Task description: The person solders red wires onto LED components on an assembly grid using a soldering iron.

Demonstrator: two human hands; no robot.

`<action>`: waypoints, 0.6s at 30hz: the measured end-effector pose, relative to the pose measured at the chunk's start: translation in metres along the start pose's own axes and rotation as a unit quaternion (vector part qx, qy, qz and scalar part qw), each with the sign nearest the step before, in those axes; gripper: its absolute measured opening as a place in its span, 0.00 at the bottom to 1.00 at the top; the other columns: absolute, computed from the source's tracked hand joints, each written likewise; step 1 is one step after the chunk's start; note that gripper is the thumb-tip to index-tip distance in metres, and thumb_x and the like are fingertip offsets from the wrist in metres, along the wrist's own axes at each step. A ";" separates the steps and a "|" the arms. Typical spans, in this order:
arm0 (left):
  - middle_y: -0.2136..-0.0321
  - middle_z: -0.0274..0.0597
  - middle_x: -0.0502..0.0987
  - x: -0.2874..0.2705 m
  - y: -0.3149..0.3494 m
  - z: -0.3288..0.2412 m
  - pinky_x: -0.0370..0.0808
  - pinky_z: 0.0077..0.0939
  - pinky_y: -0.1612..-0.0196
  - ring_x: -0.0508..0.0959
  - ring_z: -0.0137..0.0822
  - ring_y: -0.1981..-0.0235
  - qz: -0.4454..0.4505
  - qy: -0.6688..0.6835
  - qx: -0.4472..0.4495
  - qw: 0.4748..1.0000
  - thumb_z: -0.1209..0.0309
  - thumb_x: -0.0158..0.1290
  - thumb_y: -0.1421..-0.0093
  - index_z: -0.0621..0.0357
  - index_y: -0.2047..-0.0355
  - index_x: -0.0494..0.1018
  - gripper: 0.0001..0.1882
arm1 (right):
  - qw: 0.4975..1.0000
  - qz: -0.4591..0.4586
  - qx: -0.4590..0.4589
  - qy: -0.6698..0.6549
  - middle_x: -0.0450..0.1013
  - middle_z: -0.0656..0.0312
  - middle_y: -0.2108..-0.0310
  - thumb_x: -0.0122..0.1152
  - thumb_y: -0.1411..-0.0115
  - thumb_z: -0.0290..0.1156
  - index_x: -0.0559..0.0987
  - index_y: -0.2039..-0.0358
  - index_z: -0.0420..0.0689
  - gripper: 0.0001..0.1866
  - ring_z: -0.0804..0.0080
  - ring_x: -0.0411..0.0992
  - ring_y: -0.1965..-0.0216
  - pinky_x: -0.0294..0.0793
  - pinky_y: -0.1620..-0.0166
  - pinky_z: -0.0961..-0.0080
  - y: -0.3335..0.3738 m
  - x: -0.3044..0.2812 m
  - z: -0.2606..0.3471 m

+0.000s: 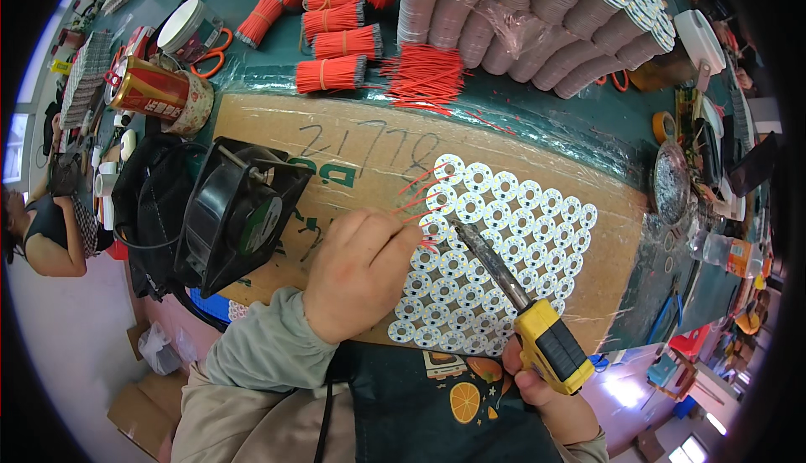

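Note:
A grid of round white LED circuit boards (pixel 534 253) lies on the brown cardboard sheet (pixel 252 119) in front of me. My left hand (pixel 357 270) is closed at the grid's left edge, its fingertips pinched around a thin red wire (pixel 426 245). Several other red wires stick out leftward from the boards in the left column. My right hand (pixel 533 383) grips the yellow and black handle of a soldering iron (pixel 550 341). The iron's metal tip points up and left, over the left columns, close to my left fingertips. Whether the tip touches a board I cannot tell.
A black fan (pixel 243 211) stands left of my left hand. Beyond the cardboard lie loose red wires (pixel 424 75), banded wire bundles (pixel 327 75) and tall stacks of round boards (pixel 529 35). A can (pixel 151 89) stands far left; a round metal tin (pixel 672 182) lies right. Another person (pixel 54 228) sits at left.

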State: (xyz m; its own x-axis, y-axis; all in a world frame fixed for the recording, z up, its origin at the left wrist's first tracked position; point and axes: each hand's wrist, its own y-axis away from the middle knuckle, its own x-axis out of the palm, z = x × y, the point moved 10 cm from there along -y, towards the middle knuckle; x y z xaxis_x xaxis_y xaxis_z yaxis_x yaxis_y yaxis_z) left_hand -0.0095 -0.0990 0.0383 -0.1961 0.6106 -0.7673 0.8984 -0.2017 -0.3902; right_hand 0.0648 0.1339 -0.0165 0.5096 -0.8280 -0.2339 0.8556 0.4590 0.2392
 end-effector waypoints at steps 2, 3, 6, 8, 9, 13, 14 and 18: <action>0.70 0.41 0.73 -0.005 0.000 -0.001 0.73 0.33 0.64 0.75 0.43 0.68 -0.010 0.006 -0.006 1.000 0.84 0.59 0.56 0.62 0.65 0.78 0.15 | 0.998 -0.030 -0.005 -0.047 0.68 0.63 0.81 0.66 0.44 0.48 0.74 0.80 0.48 0.19 0.61 0.69 0.80 0.66 0.77 0.68 0.002 -0.005 0.000; 0.70 0.41 0.72 -0.006 0.000 -0.001 0.73 0.33 0.65 0.74 0.43 0.68 -0.007 0.008 -0.006 1.000 0.84 0.59 0.57 0.62 0.65 0.78 0.16 | 0.998 -0.040 -0.010 -0.040 0.68 0.63 0.82 0.66 0.44 0.47 0.74 0.80 0.48 0.18 0.61 0.69 0.80 0.66 0.77 0.69 0.003 -0.006 0.001; 0.70 0.41 0.72 -0.006 0.002 -0.006 0.73 0.33 0.66 0.74 0.43 0.69 0.005 0.018 0.002 1.000 0.84 0.59 0.58 0.62 0.63 0.78 0.18 | 0.999 -0.030 -0.011 -0.035 0.69 0.62 0.80 0.66 0.45 0.45 0.74 0.79 0.47 0.17 0.61 0.70 0.79 0.67 0.76 0.69 0.006 -0.006 0.000; 0.70 0.41 0.72 -0.004 0.004 -0.009 0.73 0.33 0.66 0.74 0.42 0.69 0.014 0.027 0.009 1.000 0.84 0.59 0.59 0.63 0.62 0.78 0.19 | 0.999 -0.018 0.006 -0.037 0.69 0.62 0.80 0.66 0.45 0.44 0.74 0.79 0.47 0.16 0.61 0.70 0.79 0.67 0.76 0.69 0.008 -0.005 -0.004; 0.70 0.41 0.72 -0.003 0.004 -0.011 0.73 0.33 0.66 0.74 0.42 0.69 0.012 0.024 0.015 1.000 0.84 0.59 0.60 0.64 0.62 0.78 0.20 | 0.999 -0.018 0.008 -0.030 0.69 0.62 0.80 0.66 0.45 0.43 0.74 0.79 0.47 0.16 0.61 0.70 0.78 0.67 0.76 0.69 0.009 -0.005 -0.004; 0.71 0.41 0.73 -0.001 0.006 -0.011 0.74 0.33 0.66 0.76 0.43 0.70 0.012 0.009 0.028 0.999 0.84 0.58 0.59 0.65 0.60 0.78 0.21 | 0.999 -0.021 0.002 -0.024 0.69 0.61 0.79 0.66 0.45 0.43 0.74 0.79 0.47 0.15 0.60 0.70 0.78 0.68 0.76 0.69 0.010 -0.005 -0.006; 0.71 0.41 0.73 -0.001 0.006 -0.011 0.74 0.33 0.66 0.76 0.43 0.70 0.013 0.009 0.028 0.999 0.84 0.58 0.59 0.65 0.60 0.78 0.21 | 0.999 -0.021 0.002 -0.029 0.69 0.61 0.79 0.66 0.45 0.43 0.74 0.79 0.47 0.15 0.60 0.70 0.78 0.68 0.76 0.69 0.011 -0.005 -0.007; 0.71 0.42 0.74 0.001 0.006 -0.007 0.74 0.34 0.65 0.76 0.43 0.69 0.019 0.034 0.013 0.999 0.83 0.58 0.58 0.63 0.62 0.78 0.19 | 1.000 -0.017 0.006 -0.022 0.69 0.62 0.79 0.66 0.45 0.44 0.74 0.79 0.47 0.16 0.60 0.70 0.78 0.68 0.76 0.68 0.013 -0.005 -0.011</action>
State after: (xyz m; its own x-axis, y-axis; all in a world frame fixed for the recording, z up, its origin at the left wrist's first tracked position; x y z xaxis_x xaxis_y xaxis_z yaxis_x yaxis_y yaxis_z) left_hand -0.0015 -0.0942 0.0391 -0.1340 0.6523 -0.7460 0.8940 -0.2452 -0.3750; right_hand 0.0739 0.1476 -0.0227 0.4747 -0.8571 -0.2001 0.8716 0.4260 0.2427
